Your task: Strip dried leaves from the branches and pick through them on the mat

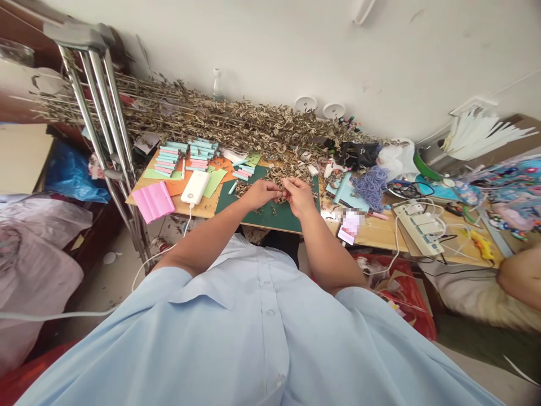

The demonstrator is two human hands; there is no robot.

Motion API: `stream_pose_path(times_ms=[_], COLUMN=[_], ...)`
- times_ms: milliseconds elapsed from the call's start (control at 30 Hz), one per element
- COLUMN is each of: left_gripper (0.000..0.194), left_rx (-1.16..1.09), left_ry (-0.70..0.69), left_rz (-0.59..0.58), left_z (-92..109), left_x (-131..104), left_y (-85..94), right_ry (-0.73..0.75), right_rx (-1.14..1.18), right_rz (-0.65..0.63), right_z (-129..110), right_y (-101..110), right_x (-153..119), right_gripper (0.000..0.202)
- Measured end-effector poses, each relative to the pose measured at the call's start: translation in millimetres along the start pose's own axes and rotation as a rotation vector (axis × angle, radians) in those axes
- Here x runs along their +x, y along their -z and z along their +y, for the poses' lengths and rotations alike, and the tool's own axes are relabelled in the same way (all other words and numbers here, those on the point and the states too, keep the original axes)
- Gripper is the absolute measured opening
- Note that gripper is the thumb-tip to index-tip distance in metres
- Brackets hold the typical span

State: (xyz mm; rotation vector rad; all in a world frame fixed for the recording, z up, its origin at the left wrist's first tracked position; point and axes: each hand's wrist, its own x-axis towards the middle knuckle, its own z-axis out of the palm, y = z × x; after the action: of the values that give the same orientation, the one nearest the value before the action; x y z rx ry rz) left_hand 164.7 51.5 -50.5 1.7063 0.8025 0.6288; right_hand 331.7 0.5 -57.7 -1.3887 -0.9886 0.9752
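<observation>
Dried leaves (276, 173) lie heaped and scattered on a green mat (262, 219), around and beneath the two hands. Left hand (264, 193) and right hand (299, 196) meet fingertip to fingertip, palms turned down and inward, both forearms reaching forward and converging. Fingers on both are curled into a pinch, seemingly on a scrap of leaf, though it is too small to be sure.

From the hands, paper rolls (167, 159) in blue and pink sit at ten o'clock, a white power bank (196, 188) at nine, purple yarn (372, 186) at three and a lit phone (350, 226) at four, all on a wooden table (380, 234). Dried stalks (236, 121) stretch across twelve o'clock, before a pale wall (270, 45). Metal crutches (101, 107) stand farther out toward ten.
</observation>
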Motion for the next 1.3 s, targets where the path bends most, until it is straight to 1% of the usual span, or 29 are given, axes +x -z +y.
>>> stream_pose_path(times_ms=[67,133,200,333,433,500,633,733,833,933,1067,1167,1233,1300], left_gripper=[0.021,0.019,0.021,0.027,0.031,0.033,0.029,0.028,0.023,0.019,0.024,0.024,0.021,0.016], left_rx=[-0.06,-0.177,-0.302,-0.485,-0.602,-0.656,-0.714,-0.759,-0.83,-0.834,-0.773,-0.658,-0.536,-0.477], left_ry=[0.045,0.103,0.145,0.152,0.149,0.164,0.225,0.274,0.338,0.396,0.415,0.367,0.323,0.291], left_rz=[-0.02,0.0,0.021,0.024,0.021,0.036,0.114,0.166,0.193,0.228,0.273,0.296,0.319,0.328], left_z=[1,2,1,-1,-1,0,-1,-2,-4,-7,-11,-13,-14,-15], left_x=[-1,-2,-2,-3,-4,-4,0,2,3,3,2,1,-1,-3], left_y=[-2.1,-5.5,-9.1,-12.5,-12.2,-11.9,-11.5,-10.6,-9.2,-8.8,-8.8,-5.5,-1.6,2.4], right_ry=[-0.004,0.001,0.014,0.035,0.039,0.049,0.081,0.137,0.186,0.214,0.276,0.284,0.27,0.26], right_rx=[-0.012,-0.021,-0.034,-0.073,-0.054,-0.045,-0.089,-0.094,-0.114,-0.129,-0.078,-0.011,0.023,0.049], right_rz=[0.008,0.018,0.023,0.023,0.031,0.033,0.042,0.054,0.077,0.102,0.115,0.155,0.182,0.197], right_z=[2,4,5,8,8,7,5,3,0,-2,2,7,9,11], right_y=[0,0,0,-2,-4,-5,-8,-8,-9,-11,-10,-8,-6,-5], right_x=[0,0,0,-2,-4,-6,-11,-15,-20,-23,-21,-16,-13,-12], right_gripper=[0.051,0.053,0.054,0.056,0.053,0.05,0.047,0.041,0.038,0.038,0.036,0.033,0.032,0.031])
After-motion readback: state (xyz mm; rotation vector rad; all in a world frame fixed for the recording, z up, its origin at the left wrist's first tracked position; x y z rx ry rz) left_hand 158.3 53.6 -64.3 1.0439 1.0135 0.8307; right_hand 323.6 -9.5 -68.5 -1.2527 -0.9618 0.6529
